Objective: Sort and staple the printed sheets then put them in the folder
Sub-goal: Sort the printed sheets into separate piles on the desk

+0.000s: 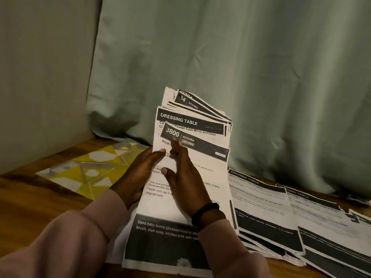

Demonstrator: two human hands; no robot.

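1. The left hand grips the fanned stack of printed sheets along its left edge, thumb on the face and fingers curled behind, likely so that the headers stay readable while sorting.
2. The right hand lies flat on the front sheet, its fingers straight and pointing toward 11 o'clock, with the fingertips touching the dark "KITCHEN" header; I judge it is sliding or peeling that sheet off the fan.
3. Both forearms come in from 6 o'clock in pale sleeves; a dark beaded bracelet sits at the right wrist.
4. At 3 o'clock from the hands, sorted piles headed "DRESSING TABLE" lie overlapping on the wooden bench, apparently grouped by heading.
5. At 9 o'clock lies a yellow patterned folder, flat and near the wall, well apart from the piles.
6. No stapler shows; stapling is not yet begun.
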